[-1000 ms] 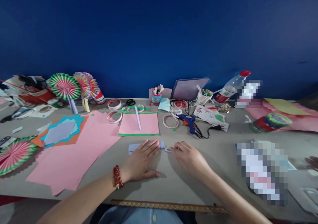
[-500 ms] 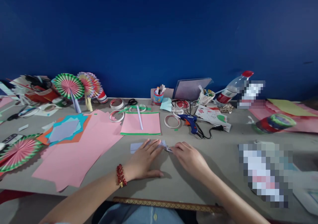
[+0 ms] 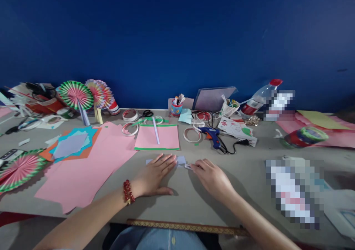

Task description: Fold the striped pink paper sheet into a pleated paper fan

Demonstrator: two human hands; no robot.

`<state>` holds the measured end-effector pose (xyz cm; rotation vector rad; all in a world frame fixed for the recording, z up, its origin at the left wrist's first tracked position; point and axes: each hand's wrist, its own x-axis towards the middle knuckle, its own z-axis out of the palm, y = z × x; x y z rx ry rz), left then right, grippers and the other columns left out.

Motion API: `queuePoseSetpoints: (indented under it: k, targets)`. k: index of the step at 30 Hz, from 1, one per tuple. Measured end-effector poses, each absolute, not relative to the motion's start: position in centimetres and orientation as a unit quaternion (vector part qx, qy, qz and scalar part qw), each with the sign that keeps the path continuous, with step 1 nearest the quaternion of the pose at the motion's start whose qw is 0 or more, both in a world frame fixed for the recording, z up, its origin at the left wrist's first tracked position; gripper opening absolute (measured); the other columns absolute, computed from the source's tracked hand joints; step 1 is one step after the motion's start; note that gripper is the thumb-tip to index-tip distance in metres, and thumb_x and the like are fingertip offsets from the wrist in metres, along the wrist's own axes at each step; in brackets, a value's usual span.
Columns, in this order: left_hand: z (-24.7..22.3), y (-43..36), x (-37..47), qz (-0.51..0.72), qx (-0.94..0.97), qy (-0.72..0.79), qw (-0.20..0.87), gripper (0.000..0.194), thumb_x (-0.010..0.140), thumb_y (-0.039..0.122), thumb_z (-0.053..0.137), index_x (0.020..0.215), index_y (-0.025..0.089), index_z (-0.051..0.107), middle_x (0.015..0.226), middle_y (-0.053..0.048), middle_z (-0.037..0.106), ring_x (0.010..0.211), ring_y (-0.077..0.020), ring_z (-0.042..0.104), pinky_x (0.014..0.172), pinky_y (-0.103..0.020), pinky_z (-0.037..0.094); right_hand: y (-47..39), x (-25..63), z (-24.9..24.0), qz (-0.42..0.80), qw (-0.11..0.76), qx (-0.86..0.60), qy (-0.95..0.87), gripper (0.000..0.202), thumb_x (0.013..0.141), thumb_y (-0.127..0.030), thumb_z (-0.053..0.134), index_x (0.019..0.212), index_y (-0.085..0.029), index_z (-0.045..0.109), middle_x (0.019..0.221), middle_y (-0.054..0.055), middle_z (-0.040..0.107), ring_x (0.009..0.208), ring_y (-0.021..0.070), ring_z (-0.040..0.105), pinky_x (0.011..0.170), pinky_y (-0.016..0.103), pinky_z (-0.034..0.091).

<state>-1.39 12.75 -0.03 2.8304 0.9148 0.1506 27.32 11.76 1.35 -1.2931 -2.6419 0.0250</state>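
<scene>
My left hand [image 3: 156, 174] lies flat, fingers spread, on a pale lilac paper strip [image 3: 181, 160] on the grey table. The strip's right end shows past the fingertips. My right hand [image 3: 212, 176] is closed around a small whitish tool [image 3: 188, 166], perhaps a cutter, whose tip is at the strip's lower right corner; most of the tool is hidden by the fingers. Beyond the hands lies a pink sheet [image 3: 169, 136] with green edges and a thin lilac strip [image 3: 156, 131] on top of it.
Large pink sheets [image 3: 80, 172] and folded paper fans [image 3: 76, 95] are at the left. Tape rolls [image 3: 192, 135], a blue glue gun [image 3: 212, 134] and a small cup [image 3: 176, 108] stand behind. A tilted bottle [image 3: 259, 98] and a jar [image 3: 306, 136] are at the right.
My left hand has slid left along the lilac strip, so more of its right end shows. My right hand has hardly moved.
</scene>
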Motion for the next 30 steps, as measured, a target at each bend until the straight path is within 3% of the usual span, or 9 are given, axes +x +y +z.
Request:
queuePoseSetpoints:
  k: [30]
  targets:
    - [0.1, 12.7, -1.5, 0.049, 0.947, 0.308, 0.081, 0.103, 0.089, 0.081, 0.035, 0.162, 0.014, 0.005, 0.166, -0.014, 0.02, 0.154, -0.0302, 0.017, 0.126, -0.047, 0.01, 12.0, 26.2, 1.0, 0.021, 0.123, -0.419, -0.899, 0.023, 0.096, -0.011, 0.053, 0.112, -0.018, 0.069, 0.099, 0.007, 0.069, 0.09, 0.0215, 0.059, 0.079, 0.032, 0.05]
